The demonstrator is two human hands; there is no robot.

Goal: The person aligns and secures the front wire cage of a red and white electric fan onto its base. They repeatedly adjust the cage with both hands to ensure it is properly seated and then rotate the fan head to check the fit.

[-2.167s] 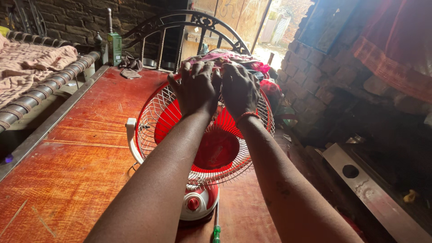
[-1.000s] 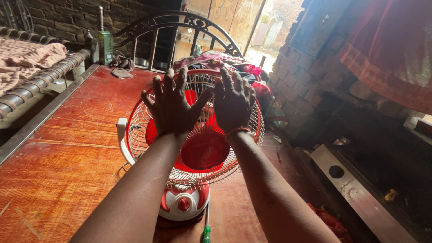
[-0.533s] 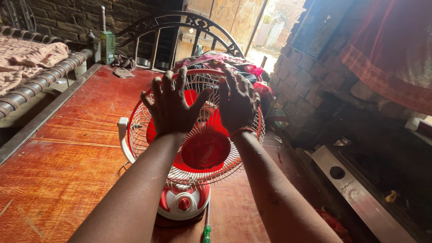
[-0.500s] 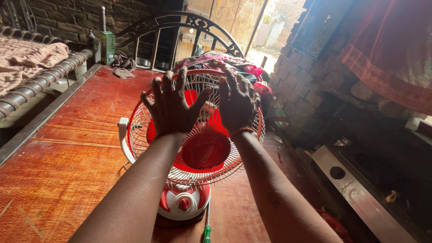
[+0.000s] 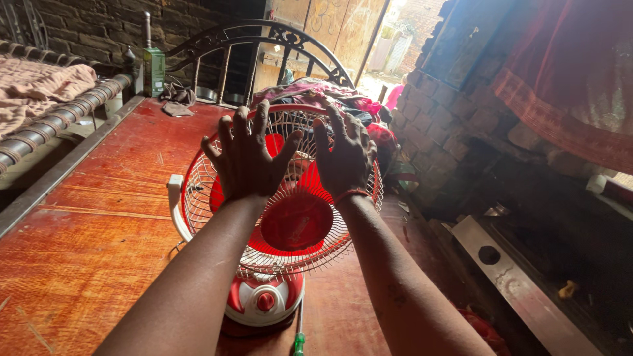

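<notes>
both the left hand (image 5: 247, 158) and right hand (image 5: 343, 157), each grip released and fingers spread, lie flat against the upper front of the round red-and-white wire-grilled table fan (image 5: 280, 224), its base lying nearer the person, below both grips.

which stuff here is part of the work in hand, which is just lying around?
In hand: table fan, left hand and right hand spread open over its grille; screwdriver beside the base.

Lying about: green bottle, dark rag, heap of clothes, blanket.
</notes>
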